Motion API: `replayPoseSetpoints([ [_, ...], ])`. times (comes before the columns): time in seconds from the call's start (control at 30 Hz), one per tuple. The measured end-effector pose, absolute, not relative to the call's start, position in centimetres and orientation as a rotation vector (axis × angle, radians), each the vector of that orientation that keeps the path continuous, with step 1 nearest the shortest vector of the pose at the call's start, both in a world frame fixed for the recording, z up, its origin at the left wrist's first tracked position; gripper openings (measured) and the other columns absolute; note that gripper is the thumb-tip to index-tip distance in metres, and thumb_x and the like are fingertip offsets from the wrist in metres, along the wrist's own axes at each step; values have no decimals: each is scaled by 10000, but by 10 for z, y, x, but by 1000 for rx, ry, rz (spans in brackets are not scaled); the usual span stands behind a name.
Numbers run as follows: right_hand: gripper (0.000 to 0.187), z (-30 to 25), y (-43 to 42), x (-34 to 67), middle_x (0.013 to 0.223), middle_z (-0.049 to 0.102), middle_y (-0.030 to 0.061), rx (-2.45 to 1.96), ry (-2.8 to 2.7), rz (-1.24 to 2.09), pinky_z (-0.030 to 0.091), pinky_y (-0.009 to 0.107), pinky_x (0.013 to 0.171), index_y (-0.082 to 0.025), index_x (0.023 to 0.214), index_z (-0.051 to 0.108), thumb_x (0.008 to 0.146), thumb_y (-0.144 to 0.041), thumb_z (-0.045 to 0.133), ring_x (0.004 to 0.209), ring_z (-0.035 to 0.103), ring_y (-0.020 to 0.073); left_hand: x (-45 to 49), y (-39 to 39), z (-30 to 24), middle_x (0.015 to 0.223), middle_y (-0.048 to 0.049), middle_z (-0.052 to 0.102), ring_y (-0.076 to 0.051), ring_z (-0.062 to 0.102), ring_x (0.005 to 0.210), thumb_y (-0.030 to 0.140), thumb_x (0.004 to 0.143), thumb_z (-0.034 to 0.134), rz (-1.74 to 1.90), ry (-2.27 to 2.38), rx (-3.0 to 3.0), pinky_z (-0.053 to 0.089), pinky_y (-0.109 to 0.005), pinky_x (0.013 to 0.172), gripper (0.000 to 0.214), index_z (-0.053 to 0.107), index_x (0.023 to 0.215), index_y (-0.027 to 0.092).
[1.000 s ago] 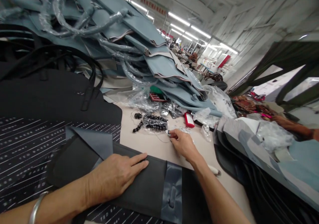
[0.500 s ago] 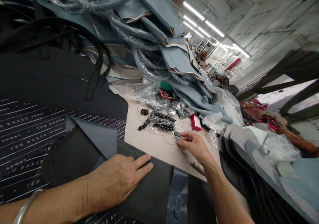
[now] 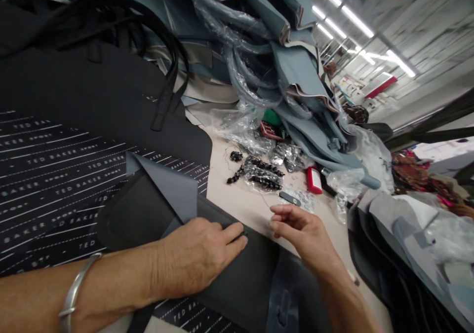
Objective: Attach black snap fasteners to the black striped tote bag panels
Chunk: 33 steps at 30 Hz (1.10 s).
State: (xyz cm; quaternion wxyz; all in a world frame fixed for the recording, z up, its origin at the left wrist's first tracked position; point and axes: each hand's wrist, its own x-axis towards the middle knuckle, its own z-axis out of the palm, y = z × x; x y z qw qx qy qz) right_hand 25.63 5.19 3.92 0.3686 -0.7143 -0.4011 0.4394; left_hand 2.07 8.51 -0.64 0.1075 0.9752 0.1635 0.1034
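My left hand (image 3: 207, 254) lies over a black leather-like panel (image 3: 255, 283), thumb and forefinger closed together near its upper edge. A small dark bit shows at the fingertips; its kind is unclear. A blue-grey flap (image 3: 174, 185) is folded over the panel left of this hand. My right hand (image 3: 299, 229) hovers just beyond the panel edge, thumb and fingers apart, nothing visible between them. Just past its fingertips a small dark grey tab (image 3: 290, 198) with a hole lies on the beige tabletop (image 3: 229, 200). A thin thread runs near those fingertips.
Black beaded-looking pieces in clear plastic (image 3: 264, 173) lie behind the tab, beside a red-and-white box (image 3: 314, 180). Blue-grey bag pieces (image 3: 296, 66) are piled at the back. Black panels (image 3: 381, 264) stack at right. A black bag (image 3: 92, 86) with handles lies at left.
My right hand has let go of the grey tab, which now lies on the table, and has drawn back toward the panel. The left hand stays on the panel; the view has shifted.
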Motion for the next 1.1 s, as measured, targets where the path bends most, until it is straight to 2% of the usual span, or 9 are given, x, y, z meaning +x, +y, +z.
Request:
replayPoseSetpoints([
  [0.13,273,31,47,235,734,716,14,-1841,-1184,1222,506,254,623,-185,878,756,630,-293,792,675,647,140,21,86,-6,1125,-69,648,-167,609,618,210,906,510,300,483,2859,445,-332,480,361,546,1264,191],
  [0.3,228,21,52,229,765,735,12,-1858,-1316,1273,531,279,693,-187,887,760,672,-256,730,722,672,153,22,86,-4,1052,-49,645,-183,602,612,209,905,500,301,460,2853,444,-361,469,359,540,1260,169],
  [0.6,221,27,66,225,718,736,-5,-1957,-1462,1341,477,239,608,-184,851,766,674,-160,635,645,644,131,21,85,-9,1061,-46,645,-181,604,620,182,877,524,331,470,2859,454,-356,471,343,539,1220,172],
  [0.73,289,28,71,225,723,737,-9,-2006,-1556,1309,482,241,614,-197,874,764,656,-97,604,660,654,138,20,84,-9,1099,-61,653,-179,615,632,190,893,507,348,467,2884,469,-346,485,396,508,1288,165],
  [0.93,329,23,78,233,731,696,-9,-2032,-1596,1239,509,256,631,-180,914,731,596,-99,716,677,642,150,20,86,-5,1285,-60,615,-169,631,638,203,912,475,349,499,2929,487,-346,490,350,554,1252,180],
  [1.0,315,29,67,232,790,701,14,-2013,-1608,1098,522,287,694,-179,983,710,668,-157,709,729,648,166,20,86,-5,1344,-69,592,-167,639,646,211,916,466,358,491,2960,488,-339,496,366,553,1269,176],
  [1.1,228,48,23,222,874,712,36,-1903,-1770,790,522,314,758,-231,1044,684,821,-230,634,782,651,179,20,86,-6,1374,-91,583,-167,665,681,220,920,467,344,481,2975,482,-314,510,398,537,1309,174],
])
